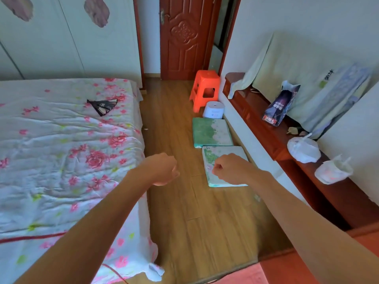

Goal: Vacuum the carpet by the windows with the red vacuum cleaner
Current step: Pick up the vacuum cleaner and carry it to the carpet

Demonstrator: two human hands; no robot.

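Bed (61,150): floral cover, fills the left side; long edge runs from near to far beside the floor.
Wardrobe (61,48): pale doors behind the bed.
Floor (205,222): wood planks, a strip between bed and ledge, long axis toward the door.
Ledge (252,113): red wood, along the right wall, draped with cloth at the back.
Door (184,37): red-brown, at the far end of the floor.
Carpet (242,275): pink, cut off at the bottom edge, right of the bed's corner; visible edge slants up to the right against the planks; long axis cannot be told.
Vacuum: not in view; heading and long axis cannot be told.
Stool (205,89): orange plastic, upright, near the door.
Far mat (207,132): green and white, flat on the floor by the ledge.
Near mat (223,152): just beside the far mat, partly behind the right hand.
Left hand (164,169): raised over the bed's edge, fingers curled in, nothing held.
Right hand (229,169): raised over the near mat, fingers curled in, nothing held; well apart from the left.
Fan (102,106): black, spread, lying on the bed.
Cord (30,237): thin red line across the bed's near end, running roughly left to right.
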